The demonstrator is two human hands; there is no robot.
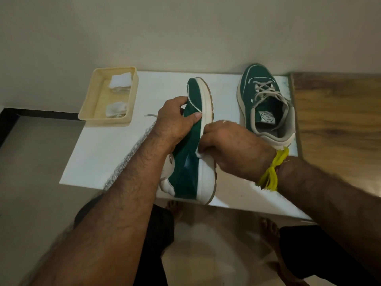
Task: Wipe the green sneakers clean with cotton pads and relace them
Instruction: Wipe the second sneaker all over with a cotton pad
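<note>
Fingers (194,116) of the left hand (175,120) grip a green sneaker (190,162) tipped on its side over the white tabletop (107,149). Right hand (231,145) pinches a cotton pad (199,155) against its midsole. Second sneaker (266,102) stands upright, laced, far right.

left hand (175,118) curled, thumb pointing toward 3 o'clock, forearm running back toward 7 o'clock. right hand (228,145) fingers curled under, knuckles up, forearm reaching back toward 4 o'clock.
</note>
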